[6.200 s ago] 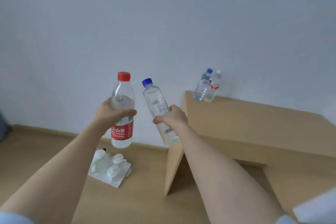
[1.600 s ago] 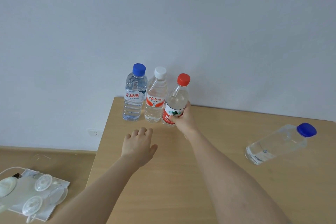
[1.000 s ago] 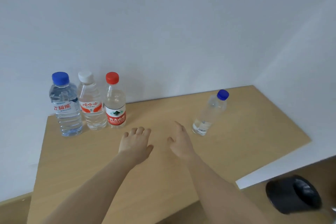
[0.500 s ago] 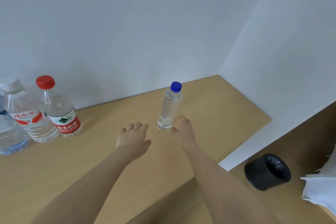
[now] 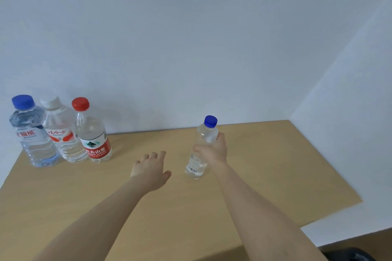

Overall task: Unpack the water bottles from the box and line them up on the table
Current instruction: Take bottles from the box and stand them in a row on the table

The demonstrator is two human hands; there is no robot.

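Right hand (image 5: 213, 152) grips the blue-cap bottle (image 5: 195, 165) near the desk (image 5: 265, 165) middle, left hand (image 5: 149, 170) hovers open nearby; lining-up step, next likely carry it left beside the red-cap bottle (image 5: 93, 133) near the back-left corner.

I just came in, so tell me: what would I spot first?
The right hand grips a slim blue-capped bottle near the middle of the table. Three more bottles stand in a row at the far left by the wall: blue cap, white cap, red cap.
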